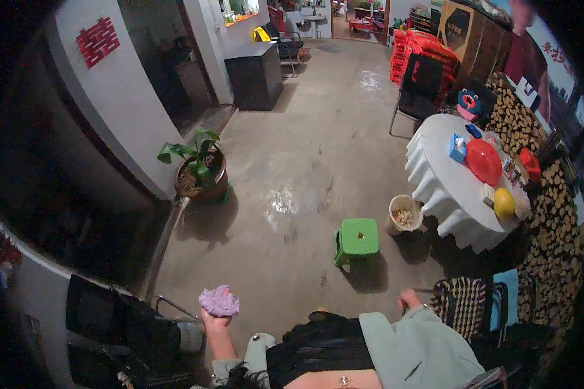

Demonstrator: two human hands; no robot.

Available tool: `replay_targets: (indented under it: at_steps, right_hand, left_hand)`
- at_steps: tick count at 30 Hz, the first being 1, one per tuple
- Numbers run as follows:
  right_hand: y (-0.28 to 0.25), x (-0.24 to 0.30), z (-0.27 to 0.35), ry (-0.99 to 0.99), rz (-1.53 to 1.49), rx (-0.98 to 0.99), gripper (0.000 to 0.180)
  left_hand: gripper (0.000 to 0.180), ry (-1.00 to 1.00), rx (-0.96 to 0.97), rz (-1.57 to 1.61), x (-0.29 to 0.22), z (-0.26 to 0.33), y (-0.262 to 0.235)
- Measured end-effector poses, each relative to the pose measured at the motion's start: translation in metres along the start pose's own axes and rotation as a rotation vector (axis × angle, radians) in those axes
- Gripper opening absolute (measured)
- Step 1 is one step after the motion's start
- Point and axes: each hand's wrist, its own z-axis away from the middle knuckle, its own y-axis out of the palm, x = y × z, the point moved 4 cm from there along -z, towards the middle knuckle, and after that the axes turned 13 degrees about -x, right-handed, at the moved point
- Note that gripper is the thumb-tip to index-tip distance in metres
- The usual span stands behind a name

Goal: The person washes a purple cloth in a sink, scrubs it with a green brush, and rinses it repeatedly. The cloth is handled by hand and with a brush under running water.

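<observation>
A crumpled lilac cloth rests in my left hand, which is raised with its fingers closed around the bundle from below. My right hand is low on the right, its fingers curled and small in view. It overlaps the metal armrest of a chair with a dark-and-tan checked back; I cannot make out whether it grips the bar. Ahead of me a green plastic stool stands on the floor, with a pale bucket holding light-coloured bits beside it.
A round table with a white cloth carries a red dome-shaped item and a blue box. Stacked firewood lines the right wall. On the left are a potted plant, a dark cabinet and a black chair.
</observation>
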Motion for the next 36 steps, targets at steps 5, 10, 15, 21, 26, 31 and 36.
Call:
replay_targets:
  at_steps: [5, 10, 15, 21, 26, 31, 36]
  right_hand:
    - [0.042, 0.312, -0.126, -0.493, 0.177, -0.104, 0.03]
    - [0.049, 0.515, -0.206, -0.666, -0.14, -0.03, 0.031]
    - [0.03, 0.533, -0.306, -0.608, 0.212, -0.223, 0.033]
    - [-0.029, 0.401, -0.346, -0.195, 0.256, -0.031, 0.036]
    - [-0.076, 0.345, -0.364, 0.129, 0.309, 0.042, 0.024]
    - [-0.13, 0.403, -0.484, 0.018, 0.383, 0.019, 0.014]
    - [-0.184, 0.609, -0.713, -0.275, 0.718, -0.078, 0.011]
  left_hand:
    - [0.034, 0.051, -0.13, 0.021, -0.026, -0.066, 0.045]
    - [0.032, 0.101, -0.288, 0.018, -0.048, -0.16, 0.11]
    - [0.033, 0.018, -0.144, 0.048, -0.066, -0.249, 0.263]
    - [0.032, 0.01, 0.036, -0.211, -0.038, -0.346, 0.529]
    - [0.033, -0.069, 0.127, -0.226, 0.009, -0.421, 0.721]
    - [0.034, -0.062, 0.215, -0.195, 0.059, -0.471, 0.845]
    - [0.035, -0.087, -0.012, -0.186, 0.083, -0.519, 0.908]
